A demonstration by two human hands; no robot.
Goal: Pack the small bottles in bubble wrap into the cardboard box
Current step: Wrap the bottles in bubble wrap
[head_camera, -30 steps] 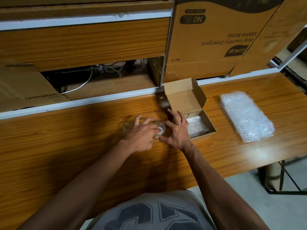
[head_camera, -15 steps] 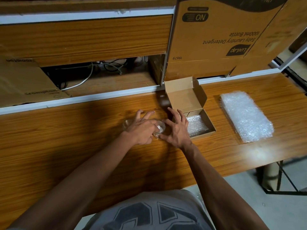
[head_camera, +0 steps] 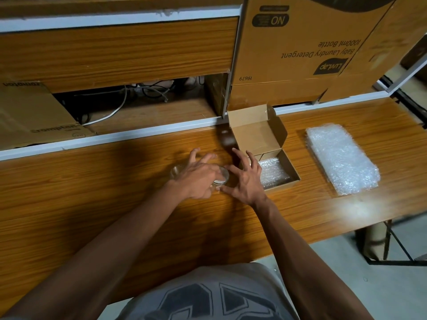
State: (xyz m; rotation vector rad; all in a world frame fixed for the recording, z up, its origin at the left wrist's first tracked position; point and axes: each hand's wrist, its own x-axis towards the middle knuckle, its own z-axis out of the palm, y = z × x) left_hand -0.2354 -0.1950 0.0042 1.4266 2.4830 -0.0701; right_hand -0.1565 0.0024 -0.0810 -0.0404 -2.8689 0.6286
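The left hand (head_camera: 198,176) lies over small clear bottles (head_camera: 221,179) on the worktop (head_camera: 92,204), fingers spread; whether it grips them cannot be told. The right hand (head_camera: 245,181), released and splayed, touches them at 3 o'clock. The open cardboard box (head_camera: 265,155), lined with bubble wrap (head_camera: 272,173), sits further that way. Smooth bottles could slip and roll when lifted.

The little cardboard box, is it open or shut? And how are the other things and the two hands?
small cardboard box: lid open, bubble wrap inside.
bubble wrap in the box: lying flat on the bottom.
bubble wrap stack: flat on the table, untouched.
small bottles: on the table, mostly hidden under the hand.
left hand: resting over the bottles; grip unclear.
right hand: fingers spread, beside the bottles.
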